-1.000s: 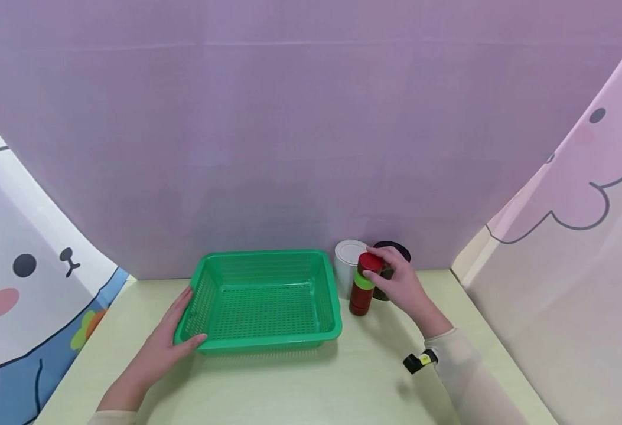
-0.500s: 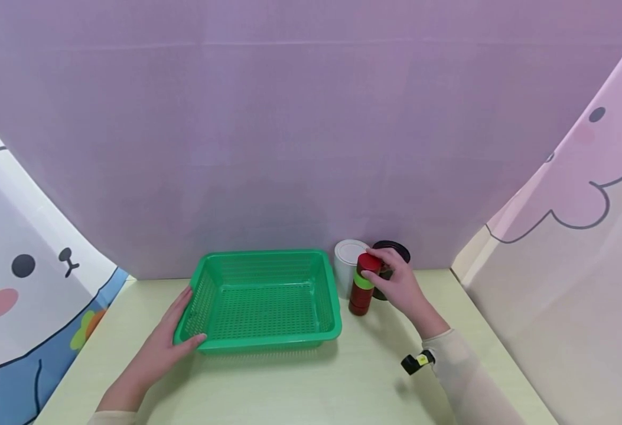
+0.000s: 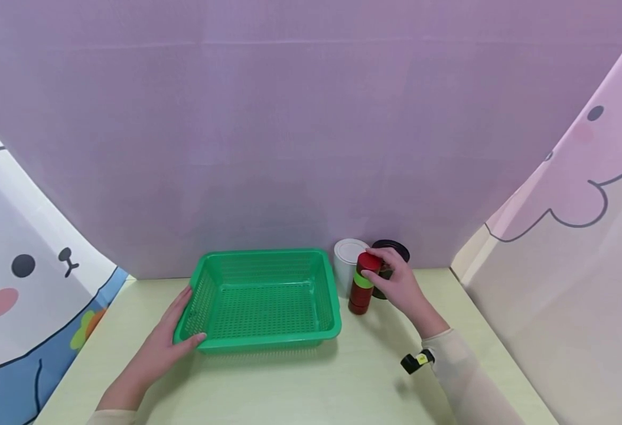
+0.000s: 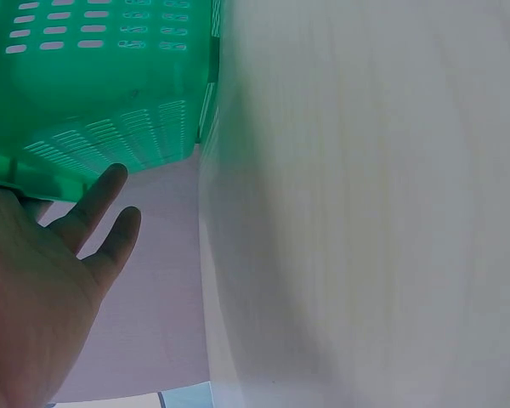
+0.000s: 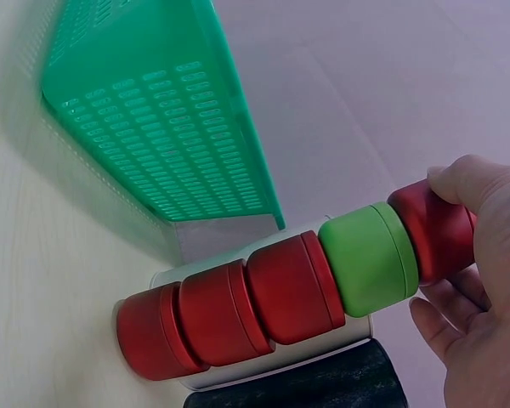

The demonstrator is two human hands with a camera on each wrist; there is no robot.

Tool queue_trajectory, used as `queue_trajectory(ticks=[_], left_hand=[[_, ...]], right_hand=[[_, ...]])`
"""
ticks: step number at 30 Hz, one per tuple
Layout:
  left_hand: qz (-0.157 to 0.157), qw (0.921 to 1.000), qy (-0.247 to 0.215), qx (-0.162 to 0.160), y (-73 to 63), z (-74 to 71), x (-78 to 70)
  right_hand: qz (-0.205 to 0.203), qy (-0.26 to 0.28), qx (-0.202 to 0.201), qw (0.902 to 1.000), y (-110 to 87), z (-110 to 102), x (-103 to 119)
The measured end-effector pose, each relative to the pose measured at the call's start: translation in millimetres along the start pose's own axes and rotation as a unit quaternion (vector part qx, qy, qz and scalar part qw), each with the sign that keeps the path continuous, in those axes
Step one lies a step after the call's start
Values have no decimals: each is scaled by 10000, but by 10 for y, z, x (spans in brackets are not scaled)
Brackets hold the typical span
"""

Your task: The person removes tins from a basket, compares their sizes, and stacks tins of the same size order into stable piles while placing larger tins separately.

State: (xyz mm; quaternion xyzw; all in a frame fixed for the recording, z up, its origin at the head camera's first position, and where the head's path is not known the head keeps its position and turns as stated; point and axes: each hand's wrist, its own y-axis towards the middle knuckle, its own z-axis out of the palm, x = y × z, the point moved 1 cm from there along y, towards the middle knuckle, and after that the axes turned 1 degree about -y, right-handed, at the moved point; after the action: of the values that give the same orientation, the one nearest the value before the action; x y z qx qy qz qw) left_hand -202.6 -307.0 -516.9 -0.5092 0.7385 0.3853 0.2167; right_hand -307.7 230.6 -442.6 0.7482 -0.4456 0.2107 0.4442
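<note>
A stack of several small round tins (image 5: pixel 293 287), red except for one green tin (image 5: pixel 370 257), stands upright to the right of the green basket (image 3: pixel 268 341). My right hand (image 3: pixel 402 287) pinches the top red tin (image 5: pixel 433 229) between thumb and fingers; that tin sits in line with the stack, touching the green one. My left hand (image 3: pixel 156 351) rests at the basket's left side, its thumb over the front-left corner. In the left wrist view, its fingers (image 4: pixel 89 212) are spread and fairly straight against the basket's outside.
Close behind the stack stand a white canister (image 3: pixel 344 268) and a black canister (image 3: pixel 390 244), partly hidden by my right hand. The pale table (image 3: pixel 289 389) meets a purple cloth wall (image 3: pixel 300 147) at the back. Cartoon-printed cloths (image 3: pixel 566 283) flank both sides.
My right hand shifted very slightly left with the top of the stack during the first half second, then stayed nearly still. My left hand and the basket have not visibly moved.
</note>
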Motion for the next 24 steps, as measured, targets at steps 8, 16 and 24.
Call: queue_trajectory(ticks=[8, 16, 24], left_hand=[[4, 10000, 14, 31, 24, 7, 24], [-4, 9999, 73, 86, 58, -4, -11], [-88, 9970, 670, 369, 64, -141, -54]], right_hand=[[-60, -62, -57, 9999, -10, 3, -19], [-169, 13, -154, 9997, -73, -57, -48], [-192, -38, -346, 9992, -239, -185, -79]])
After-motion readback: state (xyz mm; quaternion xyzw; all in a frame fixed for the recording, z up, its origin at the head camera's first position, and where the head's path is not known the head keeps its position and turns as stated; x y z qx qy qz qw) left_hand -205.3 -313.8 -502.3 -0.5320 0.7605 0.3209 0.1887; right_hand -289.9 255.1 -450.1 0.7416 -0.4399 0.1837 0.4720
